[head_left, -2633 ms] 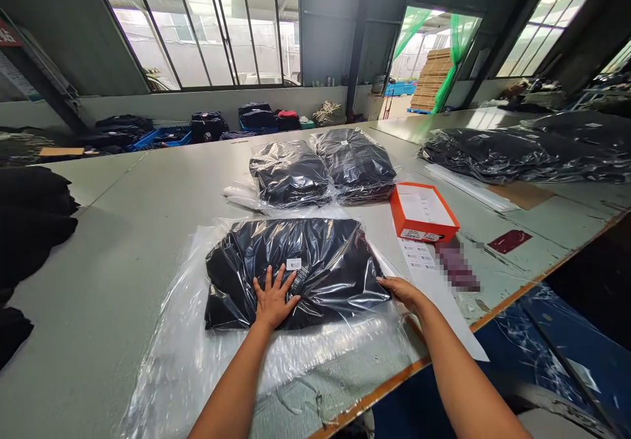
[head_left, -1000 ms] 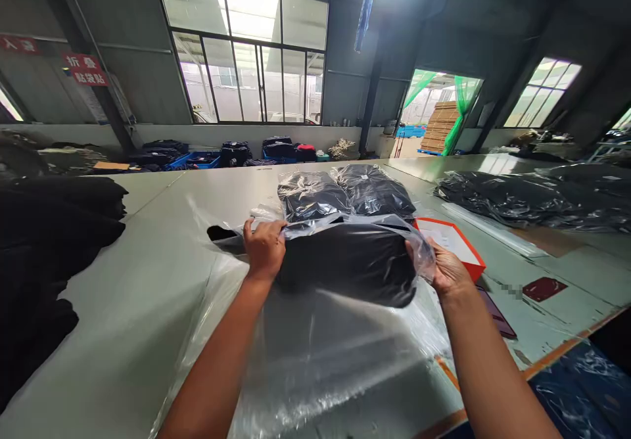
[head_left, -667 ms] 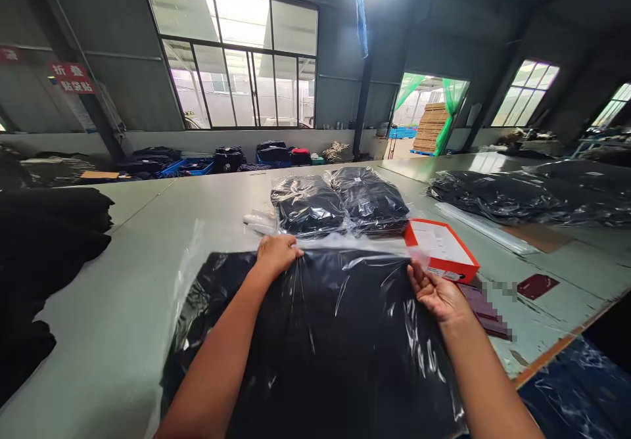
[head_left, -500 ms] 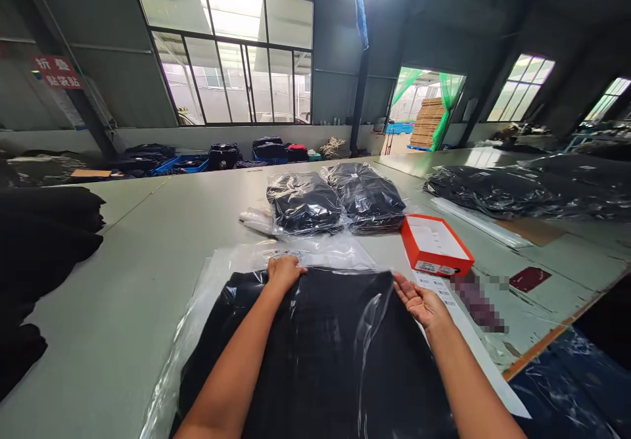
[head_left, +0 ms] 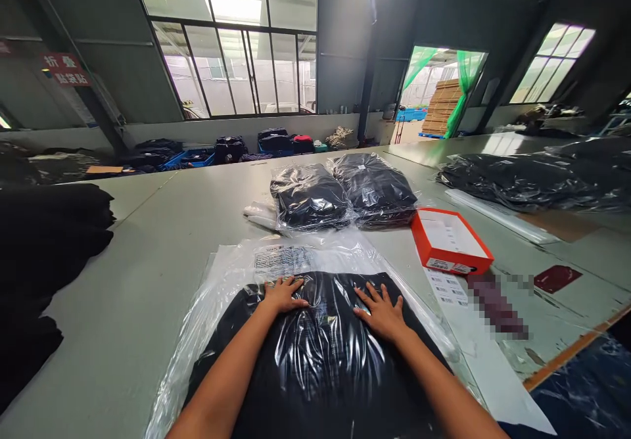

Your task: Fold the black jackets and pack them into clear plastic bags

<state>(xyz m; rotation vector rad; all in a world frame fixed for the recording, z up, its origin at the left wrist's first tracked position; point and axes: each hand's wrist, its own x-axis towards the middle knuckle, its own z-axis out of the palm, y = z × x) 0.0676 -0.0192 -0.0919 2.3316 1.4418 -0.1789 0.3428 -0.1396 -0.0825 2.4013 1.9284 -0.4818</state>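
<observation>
A folded black garment (head_left: 315,367) lies in a clear plastic bag (head_left: 231,275) on the grey table, close to me. My left hand (head_left: 283,294) rests flat on the bag near the garment's far edge, fingers spread. My right hand (head_left: 380,311) presses flat on it a little to the right, fingers apart too. The bag's empty end, with printed text (head_left: 283,259), lies beyond my hands. Neither hand grips anything.
Two stacks of bagged black garments (head_left: 345,192) sit further back. An orange box (head_left: 449,240) and a label sheet (head_left: 446,289) lie to the right. Unbagged black garments (head_left: 44,242) pile at left. More bagged garments (head_left: 532,176) lie far right. The table edge (head_left: 576,347) runs at right.
The bagged garment was lifted, turned over and laid back down closer to me. Both hands let go of its far edge and now press flat on top.
</observation>
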